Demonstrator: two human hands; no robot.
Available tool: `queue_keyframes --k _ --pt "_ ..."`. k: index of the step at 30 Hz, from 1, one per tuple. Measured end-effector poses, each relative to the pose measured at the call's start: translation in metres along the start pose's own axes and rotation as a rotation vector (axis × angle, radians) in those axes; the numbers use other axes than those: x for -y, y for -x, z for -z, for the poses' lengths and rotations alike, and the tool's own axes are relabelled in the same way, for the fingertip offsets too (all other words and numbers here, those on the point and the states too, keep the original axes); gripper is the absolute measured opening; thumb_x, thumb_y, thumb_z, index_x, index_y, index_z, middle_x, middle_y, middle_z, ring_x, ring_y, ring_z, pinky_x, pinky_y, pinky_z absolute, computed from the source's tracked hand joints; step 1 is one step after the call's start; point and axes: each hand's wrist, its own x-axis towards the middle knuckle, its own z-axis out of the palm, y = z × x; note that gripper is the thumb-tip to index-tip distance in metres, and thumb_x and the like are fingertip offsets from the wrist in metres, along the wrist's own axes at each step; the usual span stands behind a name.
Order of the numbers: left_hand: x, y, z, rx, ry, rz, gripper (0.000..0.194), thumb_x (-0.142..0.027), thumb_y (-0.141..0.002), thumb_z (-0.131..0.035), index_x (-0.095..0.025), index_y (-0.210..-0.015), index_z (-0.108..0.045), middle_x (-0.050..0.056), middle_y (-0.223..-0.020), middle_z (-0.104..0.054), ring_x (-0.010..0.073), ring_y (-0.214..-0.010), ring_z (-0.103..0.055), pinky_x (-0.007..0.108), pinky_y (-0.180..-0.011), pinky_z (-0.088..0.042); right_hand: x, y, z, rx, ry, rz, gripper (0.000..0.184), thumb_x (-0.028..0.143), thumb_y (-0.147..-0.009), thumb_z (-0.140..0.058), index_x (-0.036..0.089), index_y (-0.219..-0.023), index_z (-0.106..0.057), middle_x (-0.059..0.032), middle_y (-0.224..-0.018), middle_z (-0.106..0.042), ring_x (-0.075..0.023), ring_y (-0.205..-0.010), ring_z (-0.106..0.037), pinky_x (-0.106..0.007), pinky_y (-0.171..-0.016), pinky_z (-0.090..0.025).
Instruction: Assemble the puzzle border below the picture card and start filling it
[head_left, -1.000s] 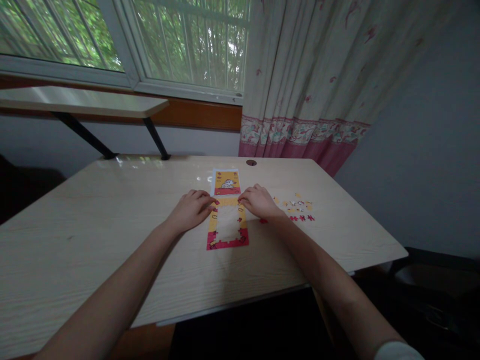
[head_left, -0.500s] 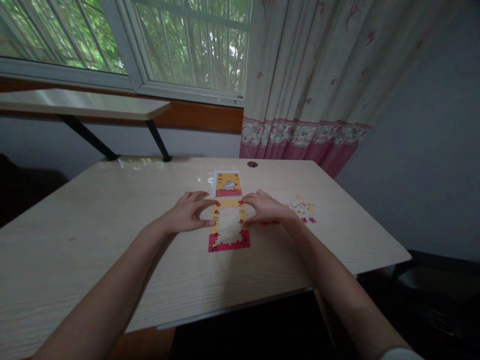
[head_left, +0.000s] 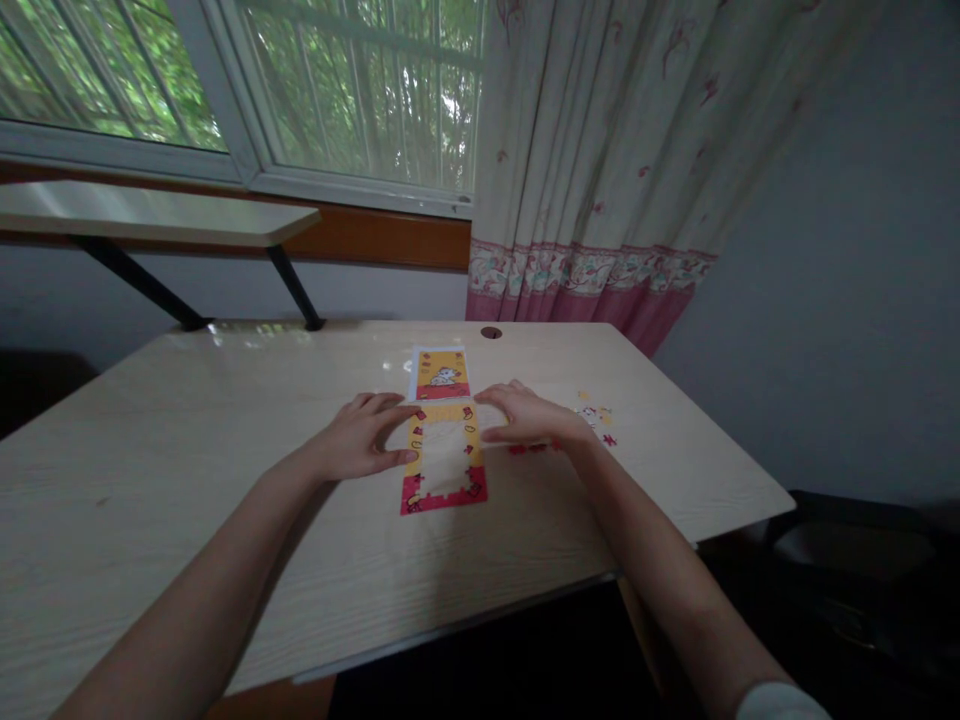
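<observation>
A jigsaw puzzle border (head_left: 442, 499), yellow above and red below, lies flat on the table; bare tabletop shows inside it. Thumb and index finger of my left hand (head_left: 360, 438) are spread and rest at its left edge. My right hand (head_left: 525, 414) hovers or lies just beside the right edge, fingers apart, holding nothing. Directly beyond the border is a picture card (head_left: 442, 374) with a white animal on yellow and red. Several loose puzzle pieces (head_left: 609, 440) lie to the right, some partly hidden behind my right hand and forearm.
The pale wooden table (head_left: 300, 560) has its near edge close to me. A raised shelf (head_left: 150, 215) on black legs stands at the back left. A round cable hole (head_left: 491, 333) is near the back edge, below a curtain (head_left: 592, 180). A dark chair-like shape is at the right.
My right hand has drawn a little away from the border's right edge. My left hand remains at the left edge. The whole view has shifted slightly.
</observation>
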Motion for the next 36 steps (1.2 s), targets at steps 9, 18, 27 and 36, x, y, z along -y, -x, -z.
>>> queue_keyframes --k 9,18,27,36 --pt "0.004 0.0 -0.003 0.037 -0.123 0.021 0.073 -0.071 -0.084 -0.035 -0.02 -0.133 -0.052 0.018 -0.131 -0.052 0.0352 -0.118 -0.047 0.047 -0.097 -0.037 -0.07 0.064 0.054 -0.065 -0.175 -0.4 0.017 0.024 -0.078 -0.06 0.013 -0.089 -0.068 -0.0065 -0.081 -0.069 -0.0136 -0.068 -0.059 -0.024 -0.064 -0.044" --pt "0.003 0.0 -0.002 0.027 -0.117 0.023 0.073 -0.072 -0.082 -0.037 -0.021 -0.132 -0.053 0.016 -0.13 -0.054 0.0344 -0.114 -0.049 0.046 -0.095 -0.039 -0.127 0.138 0.036 -0.454 -0.037 -0.624 0.026 0.038 -0.077 -0.054 0.016 -0.081 -0.067 -0.004 -0.068 -0.065 -0.0149 -0.06 -0.054 -0.026 -0.057 -0.038" --pt "-0.002 -0.006 -0.009 -0.035 -0.069 0.028 0.055 -0.058 -0.093 -0.029 -0.019 -0.121 -0.057 0.014 -0.126 -0.054 0.03 -0.115 -0.049 0.045 -0.094 -0.04 -0.154 0.161 0.012 -0.609 -0.106 -0.653 0.037 0.05 -0.073 -0.057 0.015 -0.08 -0.067 -0.0062 -0.069 -0.065 -0.0158 -0.06 -0.053 -0.028 -0.059 -0.041" --pt "-0.001 -0.011 -0.015 -0.08 -0.081 0.032 0.043 -0.049 -0.092 -0.038 -0.018 -0.114 -0.058 0.013 -0.123 -0.055 0.0287 -0.113 -0.049 0.045 -0.095 -0.041 -0.156 0.159 0.008 -0.62 -0.157 -0.629 0.035 0.049 -0.073 -0.058 0.016 -0.08 -0.067 -0.0057 -0.068 -0.065 -0.0155 -0.06 -0.053 -0.028 -0.058 -0.042"
